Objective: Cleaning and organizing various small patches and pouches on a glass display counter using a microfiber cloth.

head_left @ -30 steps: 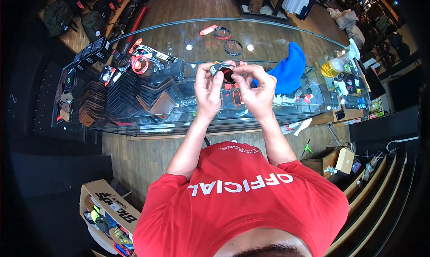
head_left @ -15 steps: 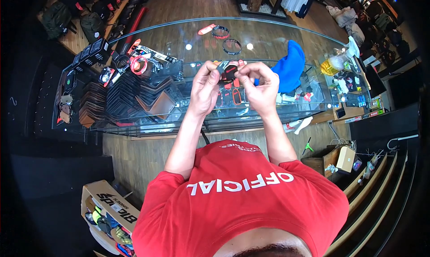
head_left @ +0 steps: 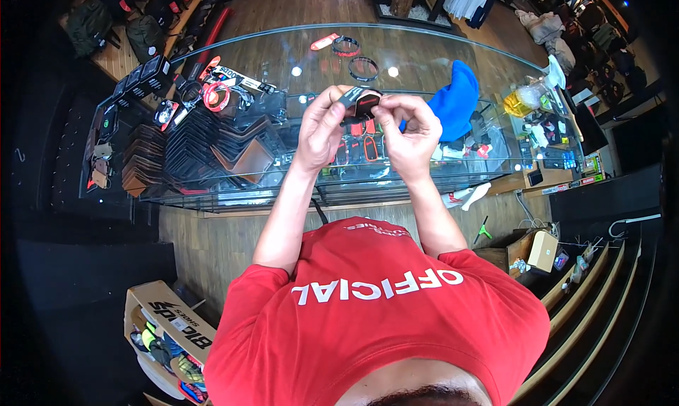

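Above the glass counter, my left hand [head_left: 322,126] and my right hand [head_left: 410,130] are raised close together. Thumbs and fingers of both pinch a small black band [head_left: 366,107] with red print, curved into a loop between them. Beyond my hands, two round wristbands lie on the glass top: a black one [head_left: 363,68] and a black and red one [head_left: 346,47], which has a red and white tag [head_left: 325,41] beside it. Close to my right hand rests a blue cloth [head_left: 455,102]. Small red items [head_left: 370,148] show beneath my hands.
Fanned dark wallets [head_left: 194,148] and a red ring-shaped band [head_left: 216,96] are on the counter's left side. A spray bottle with yellow liquid [head_left: 525,100] stands at right. The counter's glass edge [head_left: 339,28] curves across the far side. An open cardboard box [head_left: 170,321] is at lower left.
The black band has turned and bent into a more open curve between my fingers. Both hands stay pinched on it, shifted only slightly.
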The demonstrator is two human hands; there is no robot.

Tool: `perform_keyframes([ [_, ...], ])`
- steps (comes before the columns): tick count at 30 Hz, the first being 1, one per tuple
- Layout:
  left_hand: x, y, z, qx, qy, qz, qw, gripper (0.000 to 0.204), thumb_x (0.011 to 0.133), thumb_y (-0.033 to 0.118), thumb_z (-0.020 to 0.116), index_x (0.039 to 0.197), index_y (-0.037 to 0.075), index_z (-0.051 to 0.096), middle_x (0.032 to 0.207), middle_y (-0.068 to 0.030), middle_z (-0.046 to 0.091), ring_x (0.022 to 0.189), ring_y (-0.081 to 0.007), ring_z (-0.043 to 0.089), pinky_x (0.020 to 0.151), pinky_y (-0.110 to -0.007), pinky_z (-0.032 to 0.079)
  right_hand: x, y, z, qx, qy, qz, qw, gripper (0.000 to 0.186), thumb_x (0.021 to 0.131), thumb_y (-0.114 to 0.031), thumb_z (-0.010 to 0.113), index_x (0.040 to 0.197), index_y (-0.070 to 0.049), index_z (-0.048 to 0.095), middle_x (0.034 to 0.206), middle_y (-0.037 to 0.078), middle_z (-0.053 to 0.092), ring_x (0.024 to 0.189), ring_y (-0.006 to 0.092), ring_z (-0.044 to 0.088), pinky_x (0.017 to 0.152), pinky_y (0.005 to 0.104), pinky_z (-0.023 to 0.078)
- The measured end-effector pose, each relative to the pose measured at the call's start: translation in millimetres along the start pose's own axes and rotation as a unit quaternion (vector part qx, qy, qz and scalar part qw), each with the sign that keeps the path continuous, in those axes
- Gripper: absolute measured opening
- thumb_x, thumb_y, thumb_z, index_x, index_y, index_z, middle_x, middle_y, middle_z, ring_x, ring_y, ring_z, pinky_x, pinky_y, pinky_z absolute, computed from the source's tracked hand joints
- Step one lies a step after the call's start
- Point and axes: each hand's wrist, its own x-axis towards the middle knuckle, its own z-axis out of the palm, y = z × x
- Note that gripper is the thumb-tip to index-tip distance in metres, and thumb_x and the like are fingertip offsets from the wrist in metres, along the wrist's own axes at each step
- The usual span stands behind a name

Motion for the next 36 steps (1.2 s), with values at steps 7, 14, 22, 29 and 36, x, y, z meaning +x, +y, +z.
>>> perform_keyframes([
  [7, -6, -9, 4, 0.063, 0.033, 0.024, 0.997, 0.019, 0.097, 0.02, 0.059, 0.098, 0.002, 0.054, 0.115, -0.0093, 0.057, 0.107, -0.0145, 0.054, 0.094, -0.031, 0.041, -3, 4, 0, 0.062, 0.006, 0.062, 0.996, 0.015, 0.078, 0.006, 0.074, 0.089, 0.001, 0.064, 0.085, 0.005, 0.068, 0.058, 0.0021, 0.052, 0.054, 0.0177, 0.039],
  [14, -8, -6, -1, 0.073, 0.021, 0.006, 0.997, 0.02, 0.096, 0.02, 0.058, 0.098, 0.001, 0.055, 0.113, -0.0086, 0.057, 0.103, -0.0137, 0.053, 0.091, -0.03, 0.041, -4, 5, -4, -0.021, -0.043, 0.053, 0.997, 0.015, 0.078, 0.006, 0.073, 0.088, 0.001, 0.064, 0.08, 0.005, 0.066, 0.058, 0.0024, 0.053, 0.058, 0.0179, 0.042],
  [22, -9, -2, 1, 0.058, 0.025, -0.011, 0.998, 0.02, 0.093, 0.019, 0.058, 0.098, 0.0, 0.056, 0.111, -0.009, 0.057, 0.1, -0.0131, 0.052, 0.089, -0.029, 0.041, -8, 4, 0, 0.017, -0.02, 0.057, 0.998, 0.013, 0.079, 0.006, 0.072, 0.087, 0.0, 0.064, 0.074, 0.002, 0.066, 0.058, 0.0026, 0.052, 0.064, 0.0176, 0.043],
  [29, -7, -9, -6, 0.057, 0.0, 0.043, 0.997, 0.013, 0.091, 0.015, 0.059, 0.09, 0.003, 0.054, 0.102, -0.0072, 0.054, 0.098, -0.0132, 0.05, 0.088, -0.029, 0.04, -9, -3, 0, -0.097, -0.061, 0.039, 0.993, 0.017, 0.077, 0.003, 0.074, 0.092, -0.001, 0.069, 0.084, 0.006, 0.071, 0.059, 0.0062, 0.055, 0.054, 0.0205, 0.044],
  [36, -1, -14, 1, 0.181, 0.079, 0.098, 0.975, 0.013, 0.088, 0.004, 0.066, 0.095, 0.002, 0.055, 0.092, -0.0022, 0.056, 0.079, -0.0049, 0.053, 0.067, -0.02, 0.044, -11, 8, 1, -0.142, -0.065, -0.053, 0.986, 0.019, 0.077, 0.007, 0.073, 0.095, 0.002, 0.068, 0.084, 0.008, 0.069, 0.068, 0.0086, 0.057, 0.064, 0.022, 0.046],
])
